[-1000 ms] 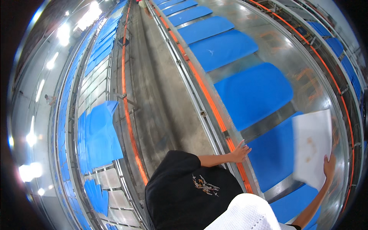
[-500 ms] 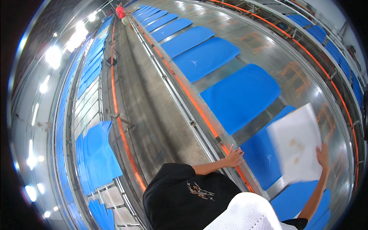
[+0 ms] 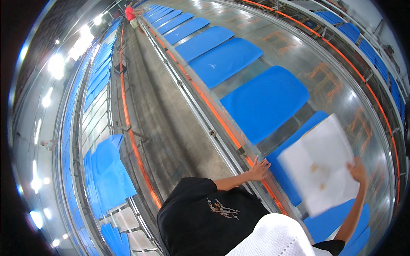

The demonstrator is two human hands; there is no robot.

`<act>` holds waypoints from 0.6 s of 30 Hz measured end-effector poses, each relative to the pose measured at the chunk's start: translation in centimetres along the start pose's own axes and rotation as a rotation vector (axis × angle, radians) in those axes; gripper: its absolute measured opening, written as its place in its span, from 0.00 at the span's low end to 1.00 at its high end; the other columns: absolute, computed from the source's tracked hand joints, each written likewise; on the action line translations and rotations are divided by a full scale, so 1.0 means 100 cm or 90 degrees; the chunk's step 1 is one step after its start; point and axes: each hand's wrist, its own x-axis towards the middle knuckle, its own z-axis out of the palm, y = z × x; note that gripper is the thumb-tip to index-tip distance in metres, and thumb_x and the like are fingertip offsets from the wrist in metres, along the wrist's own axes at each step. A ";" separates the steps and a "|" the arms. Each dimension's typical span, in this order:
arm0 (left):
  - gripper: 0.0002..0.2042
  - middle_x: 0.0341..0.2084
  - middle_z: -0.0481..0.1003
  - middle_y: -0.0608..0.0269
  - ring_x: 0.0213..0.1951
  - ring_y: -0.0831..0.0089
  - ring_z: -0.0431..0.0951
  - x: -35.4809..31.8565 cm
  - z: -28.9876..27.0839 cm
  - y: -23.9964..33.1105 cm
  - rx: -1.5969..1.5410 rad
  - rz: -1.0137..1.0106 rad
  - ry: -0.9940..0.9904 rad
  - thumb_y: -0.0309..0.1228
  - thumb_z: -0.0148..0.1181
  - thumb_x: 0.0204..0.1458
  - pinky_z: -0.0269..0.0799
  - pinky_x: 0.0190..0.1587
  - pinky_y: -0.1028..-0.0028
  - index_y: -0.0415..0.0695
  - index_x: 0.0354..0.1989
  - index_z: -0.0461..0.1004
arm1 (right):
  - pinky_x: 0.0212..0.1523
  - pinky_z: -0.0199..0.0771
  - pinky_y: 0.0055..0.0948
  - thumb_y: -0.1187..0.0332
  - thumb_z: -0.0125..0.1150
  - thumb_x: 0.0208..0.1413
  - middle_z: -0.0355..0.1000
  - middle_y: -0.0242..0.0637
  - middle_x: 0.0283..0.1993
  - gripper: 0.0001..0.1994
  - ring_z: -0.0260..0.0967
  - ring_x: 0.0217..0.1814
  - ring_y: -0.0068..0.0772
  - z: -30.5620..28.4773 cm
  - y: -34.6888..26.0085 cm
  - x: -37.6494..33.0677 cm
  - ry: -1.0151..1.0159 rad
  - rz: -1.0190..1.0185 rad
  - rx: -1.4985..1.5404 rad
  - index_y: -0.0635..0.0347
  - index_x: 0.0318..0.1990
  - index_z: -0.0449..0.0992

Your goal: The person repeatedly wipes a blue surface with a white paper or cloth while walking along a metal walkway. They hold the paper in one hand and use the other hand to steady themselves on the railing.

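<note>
Long steel worktop (image 3: 299, 64) runs away under bright lights, carrying a row of blue sheets. Right hand (image 3: 358, 170) is raised over it and pinches one edge of a white sheet (image 3: 320, 164), which hangs tilted and a little blurred above the worktop, with faint brownish marks near its middle. Left hand (image 3: 259, 168) lies with fingers spread on the orange rail (image 3: 222, 128) at the worktop's near edge, just beside the closest blue sheet (image 3: 294, 141), which the white sheet partly covers. Beyond it lies a larger blue sheet (image 3: 265, 102), then more of them shrinking into the distance. Left of the rail runs a grey floor aisle (image 3: 166, 119), and past that a rack (image 3: 106, 170) holding further blue sheets. At the far end stands a person in red (image 3: 129, 12).
</note>
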 end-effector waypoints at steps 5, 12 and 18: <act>0.33 0.56 0.62 0.54 0.67 0.59 0.56 -0.006 -0.013 0.000 -0.053 -0.019 -0.045 0.47 0.61 0.50 0.40 0.65 0.32 0.44 0.64 0.64 | 0.54 0.64 0.50 0.74 0.52 0.57 0.70 0.54 0.49 0.25 0.65 0.52 0.57 -0.028 -0.044 0.004 0.248 0.055 -0.082 0.62 0.64 0.65; 0.33 0.62 0.60 0.54 0.69 0.60 0.53 -0.017 0.018 -0.006 0.127 -0.024 -0.040 0.47 0.57 0.52 0.40 0.65 0.31 0.43 0.65 0.62 | 0.57 0.64 0.49 0.56 0.59 0.56 0.70 0.59 0.54 0.27 0.66 0.57 0.59 -0.007 -0.101 -0.019 -0.313 -0.123 0.010 0.67 0.57 0.69; 0.34 0.60 0.62 0.56 0.69 0.60 0.53 -0.004 -0.007 0.002 -0.019 -0.004 -0.019 0.48 0.58 0.52 0.41 0.65 0.32 0.44 0.66 0.61 | 0.58 0.63 0.47 0.66 0.55 0.60 0.69 0.57 0.53 0.25 0.65 0.57 0.58 -0.015 0.043 0.041 0.208 0.014 0.029 0.65 0.64 0.64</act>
